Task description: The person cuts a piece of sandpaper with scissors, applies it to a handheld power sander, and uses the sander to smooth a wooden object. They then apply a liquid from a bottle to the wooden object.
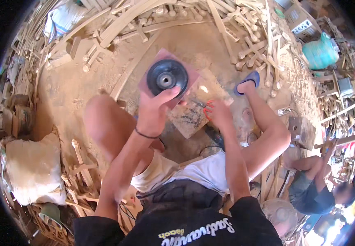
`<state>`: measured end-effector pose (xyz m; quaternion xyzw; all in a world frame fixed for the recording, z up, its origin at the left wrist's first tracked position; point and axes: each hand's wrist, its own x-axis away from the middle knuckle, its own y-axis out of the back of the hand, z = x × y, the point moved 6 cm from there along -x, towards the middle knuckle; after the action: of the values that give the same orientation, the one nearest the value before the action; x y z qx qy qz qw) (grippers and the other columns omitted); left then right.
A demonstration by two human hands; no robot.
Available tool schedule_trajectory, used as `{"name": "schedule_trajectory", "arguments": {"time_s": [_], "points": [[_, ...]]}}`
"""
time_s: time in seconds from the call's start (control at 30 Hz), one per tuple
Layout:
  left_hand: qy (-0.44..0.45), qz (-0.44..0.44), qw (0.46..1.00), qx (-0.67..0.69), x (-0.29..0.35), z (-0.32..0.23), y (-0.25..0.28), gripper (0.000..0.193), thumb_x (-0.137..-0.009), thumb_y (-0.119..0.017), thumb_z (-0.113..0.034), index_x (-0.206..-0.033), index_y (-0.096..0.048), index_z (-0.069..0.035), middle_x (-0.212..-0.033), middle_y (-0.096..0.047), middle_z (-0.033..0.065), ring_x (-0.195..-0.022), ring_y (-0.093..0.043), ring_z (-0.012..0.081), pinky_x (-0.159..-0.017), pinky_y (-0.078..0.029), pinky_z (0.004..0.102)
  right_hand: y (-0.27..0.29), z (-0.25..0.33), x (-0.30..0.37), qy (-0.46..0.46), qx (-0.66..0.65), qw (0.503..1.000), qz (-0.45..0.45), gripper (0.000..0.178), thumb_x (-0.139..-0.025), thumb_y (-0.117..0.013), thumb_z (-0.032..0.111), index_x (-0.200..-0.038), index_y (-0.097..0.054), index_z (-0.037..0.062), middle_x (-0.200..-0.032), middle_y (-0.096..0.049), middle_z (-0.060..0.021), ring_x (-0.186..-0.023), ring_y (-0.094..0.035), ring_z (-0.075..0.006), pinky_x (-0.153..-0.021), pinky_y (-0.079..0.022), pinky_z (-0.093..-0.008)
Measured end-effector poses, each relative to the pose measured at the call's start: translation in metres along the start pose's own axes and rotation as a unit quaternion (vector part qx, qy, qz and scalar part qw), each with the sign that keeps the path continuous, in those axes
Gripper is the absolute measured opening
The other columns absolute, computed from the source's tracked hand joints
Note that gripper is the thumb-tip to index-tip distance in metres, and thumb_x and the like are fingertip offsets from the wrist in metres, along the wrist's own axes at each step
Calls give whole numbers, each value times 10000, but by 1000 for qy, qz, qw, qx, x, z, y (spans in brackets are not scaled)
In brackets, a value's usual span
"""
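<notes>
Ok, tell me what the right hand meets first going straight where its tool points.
The right hand, red-handled tool leading, would probably meet the left hand or its pink sheet first; depth is unclear.

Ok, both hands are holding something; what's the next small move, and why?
I'd probably bring the right hand, with what look like red-handled scissors, to a corner of the pinkish square sheet. The left hand holds it against a round black disc; the sheet's corners stick out past the disc's rim, and the scissors are apart from it.
</notes>
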<state>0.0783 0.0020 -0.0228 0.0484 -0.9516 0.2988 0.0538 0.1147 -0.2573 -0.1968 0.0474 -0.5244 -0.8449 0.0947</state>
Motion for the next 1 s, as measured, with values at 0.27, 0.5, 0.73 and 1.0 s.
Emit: {"name": "schedule_trajectory", "arguments": {"time_s": [0.27,0.5,0.73,1.0], "points": [[13,6,1000,5,9,-2,8,413,-947,-696,-310,-1256,-581,-60,-1049,-716,95,-880,-740,262,-678,-592,379,-53,-39,7,26,144,986,-81,322,-862,-704,141,-1124,-619,-25,-1123,-655,-214,-1001,-668,-397,-817,-542,-485],[-34,-10,999,-1,5,-14,7,343,-943,-706,-235,-1206,-624,-30,-1043,-724,80,-876,-732,224,-721,-582,366,0,11,3,-110,-165,976,93,415,-868,-787,218,-1142,-624,-47,-955,-715,-147,-836,-703,-278,-732,-576,-393],[-40,-24,999,17,4,0,17,297,-941,-693,-161,-1198,-666,-15,-1119,-732,68,-1024,-709,166,-881,-568,355,138,87,0,-22,-523,850,55,479,-895,-822,381,-1119,-652,-7,-911,-676,-34,-839,-641,-105,-744,-539,-286],[-1,-3,999,45,0,8,-10,267,-949,-699,-91,-1201,-682,-6,-1112,-737,62,-1018,-704,140,-936,-548,322,111,110,23,2,-537,829,158,357,-929,-809,347,-865,-588,75,-811,-522,59,-753,-475,-35,-659,-391,-230]]}}
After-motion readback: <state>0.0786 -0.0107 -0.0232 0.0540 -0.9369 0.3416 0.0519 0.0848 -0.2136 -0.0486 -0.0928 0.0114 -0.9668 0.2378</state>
